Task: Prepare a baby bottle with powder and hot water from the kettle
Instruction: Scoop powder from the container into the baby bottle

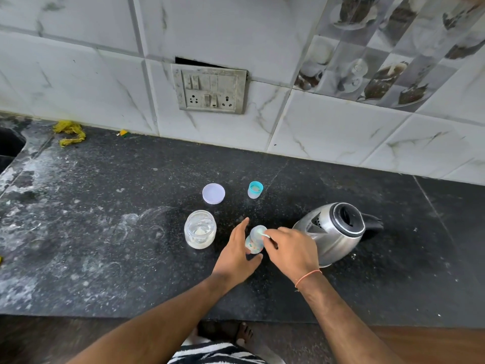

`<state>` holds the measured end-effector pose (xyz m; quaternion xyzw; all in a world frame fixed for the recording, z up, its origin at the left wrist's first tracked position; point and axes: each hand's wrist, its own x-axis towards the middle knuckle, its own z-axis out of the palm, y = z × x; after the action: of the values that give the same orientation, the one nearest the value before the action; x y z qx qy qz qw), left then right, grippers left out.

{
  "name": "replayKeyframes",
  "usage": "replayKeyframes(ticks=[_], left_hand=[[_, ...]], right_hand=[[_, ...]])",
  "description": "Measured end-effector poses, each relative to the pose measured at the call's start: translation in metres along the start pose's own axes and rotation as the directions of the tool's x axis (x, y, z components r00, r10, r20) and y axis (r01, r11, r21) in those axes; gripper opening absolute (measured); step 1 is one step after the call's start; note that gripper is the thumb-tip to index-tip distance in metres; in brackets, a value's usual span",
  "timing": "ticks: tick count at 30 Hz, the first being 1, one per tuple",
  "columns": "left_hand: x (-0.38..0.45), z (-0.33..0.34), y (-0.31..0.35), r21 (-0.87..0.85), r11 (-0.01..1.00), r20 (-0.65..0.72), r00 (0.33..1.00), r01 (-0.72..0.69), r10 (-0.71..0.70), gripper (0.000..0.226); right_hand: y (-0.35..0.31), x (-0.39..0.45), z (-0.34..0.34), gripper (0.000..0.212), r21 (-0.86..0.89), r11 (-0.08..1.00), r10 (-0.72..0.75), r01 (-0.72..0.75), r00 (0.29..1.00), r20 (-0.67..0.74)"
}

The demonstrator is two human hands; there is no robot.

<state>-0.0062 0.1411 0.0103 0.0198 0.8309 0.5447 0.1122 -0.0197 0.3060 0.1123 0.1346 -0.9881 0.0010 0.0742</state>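
A small clear baby bottle with coloured print stands uncapped on the black counter. My left hand cups its left side, fingers around it. My right hand holds a small white spoon with its tip over the bottle's mouth. An uncapped glass jar with a little white powder at the bottom stands to the left. The steel kettle, lid open, stands just right of my right hand. The bottle's teal cap with teat stands farther back.
The jar's pale lilac lid lies behind the jar. A wall socket panel sits on the tiled wall. A yellow scrap lies at the back left near a sink edge. White powder stains the counter's left part.
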Motion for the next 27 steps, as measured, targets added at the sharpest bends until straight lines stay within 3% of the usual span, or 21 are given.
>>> replayKeyframes(ticks=[3,8,17,21,24,27], left_hand=[[0.012,0.003,0.002,0.035,0.998,-0.001,0.998,0.056,-0.056,0.100],[0.015,0.002,0.006,0.125,0.992,-0.056,0.998,0.004,0.003,0.049],[0.016,0.001,0.002,0.163,0.986,-0.064,0.998,-0.010,0.021,0.047],[0.016,0.002,0.000,0.173,0.985,-0.063,0.998,-0.012,0.023,0.047],[0.017,0.001,-0.001,0.181,0.983,-0.065,0.998,-0.004,0.017,0.047],[0.017,0.000,-0.001,0.144,0.990,-0.056,0.998,0.013,-0.005,0.048]], right_hand=[[0.001,0.002,0.000,0.015,-0.013,1.000,-0.026,0.026,0.999,0.024],[0.006,0.002,0.005,0.012,-0.003,0.999,-0.035,0.035,0.999,-0.024],[0.016,-0.007,0.018,0.016,0.133,0.991,0.017,-0.002,0.994,-0.106],[0.018,-0.005,0.015,0.015,0.237,0.965,0.125,-0.113,0.991,-0.037],[0.016,-0.002,0.010,0.010,0.437,0.848,0.299,-0.301,0.951,0.076],[0.013,0.001,0.006,0.011,0.662,0.567,0.470,-0.490,0.853,0.228]])
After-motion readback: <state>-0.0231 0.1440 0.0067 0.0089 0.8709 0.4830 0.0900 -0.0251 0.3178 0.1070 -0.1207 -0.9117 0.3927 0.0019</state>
